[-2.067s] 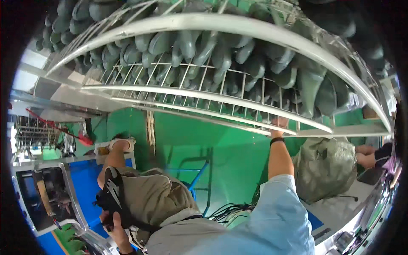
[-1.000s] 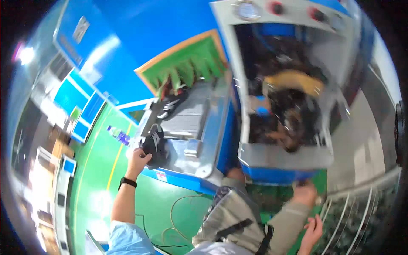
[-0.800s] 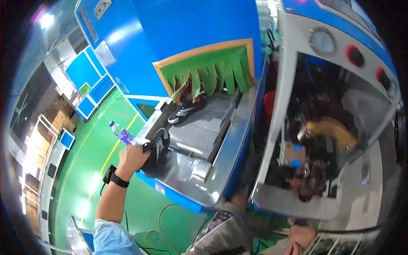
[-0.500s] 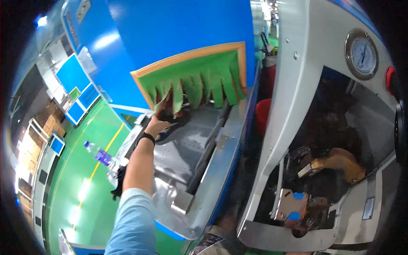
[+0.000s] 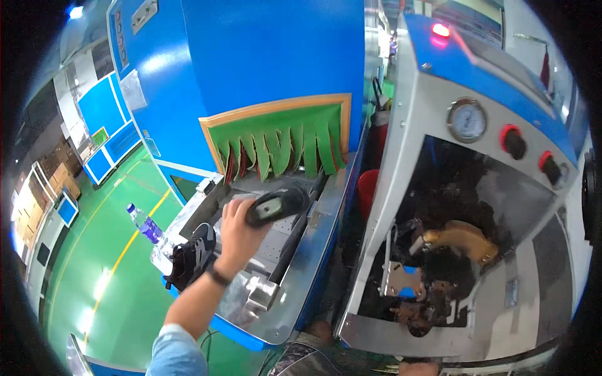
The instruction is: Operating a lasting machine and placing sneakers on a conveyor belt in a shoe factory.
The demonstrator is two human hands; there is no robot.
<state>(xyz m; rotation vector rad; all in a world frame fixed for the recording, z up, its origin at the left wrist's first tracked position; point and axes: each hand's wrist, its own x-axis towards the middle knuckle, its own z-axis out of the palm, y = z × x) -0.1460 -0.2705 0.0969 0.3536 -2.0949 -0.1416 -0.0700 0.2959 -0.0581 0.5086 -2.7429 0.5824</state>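
Observation:
My left hand [image 5: 241, 233] grips a dark shoe [image 5: 283, 205] by one end, holding it above the metal conveyor bed [image 5: 266, 241]. A pale grey insert with a small hole shows in its opening; motion blurs its far end. Beside my wrist, a black-and-grey shoe [image 5: 193, 252] rests on the left ledge of the bed. Behind the held shoe hangs a curtain of green strips [image 5: 276, 147] in a wooden-coloured frame. What may be my right hand is a small skin-coloured patch at the lower edge; its fingers are hidden.
A clear bottle with a purple label [image 5: 149, 229] stands on the left ledge. To the right is a grey-and-blue machine [image 5: 382, 207] with a round gauge [image 5: 467, 120], red-collared knobs [image 5: 514, 141] and a lit red lamp [image 5: 441, 30]. Green floor [image 5: 128, 250] lies at the left.
My left hand has come back from the strip curtain toward me, with the shoe now in plain sight. The strips hang straighter. My view has shifted, showing more of the right-hand machine's top.

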